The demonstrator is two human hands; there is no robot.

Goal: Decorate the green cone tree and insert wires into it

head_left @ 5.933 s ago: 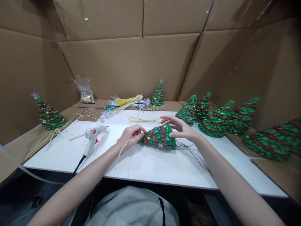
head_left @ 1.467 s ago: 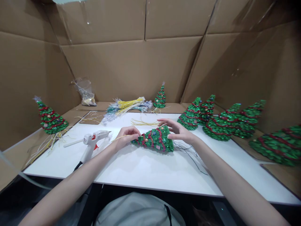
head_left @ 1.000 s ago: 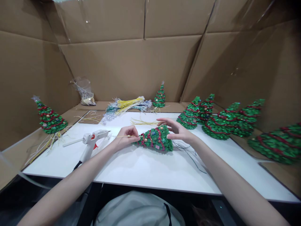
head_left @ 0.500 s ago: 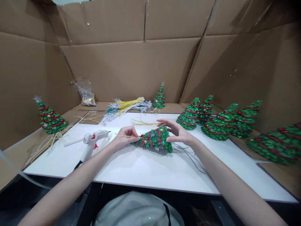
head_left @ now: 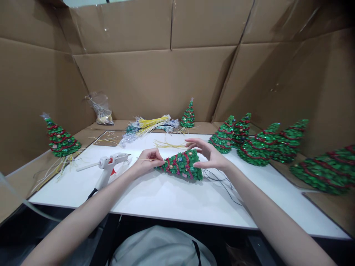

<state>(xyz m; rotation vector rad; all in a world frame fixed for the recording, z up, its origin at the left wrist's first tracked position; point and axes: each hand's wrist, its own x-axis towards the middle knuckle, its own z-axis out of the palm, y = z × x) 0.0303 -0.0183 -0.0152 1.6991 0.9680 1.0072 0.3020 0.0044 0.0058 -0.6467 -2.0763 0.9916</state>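
A small green Christmas tree (head_left: 181,165) lies on its side on the white board, its tip to the left. Red garland and small coloured ornaments run around it. At the tip, my left hand (head_left: 152,159) is closed in a pinch on a thin yellow wire (head_left: 144,159), which sticks out to the left. My right hand (head_left: 212,155) is curved around the wide base with fingers apart; the thumb overlaps the base edge, and whether it presses there I cannot tell. Dark wires (head_left: 223,181) trail right from the base.
A white glue gun (head_left: 107,168) stands left of my left hand. Behind lie loose yellow wires (head_left: 169,144) and a wire bundle (head_left: 152,123). More trees stand at left (head_left: 61,140), back (head_left: 188,116) and right (head_left: 256,149). Cardboard walls (head_left: 138,81) enclose the board.
My right thumb has shifted slightly left over the base of the tree. My left hand keeps its pinch at the tip.
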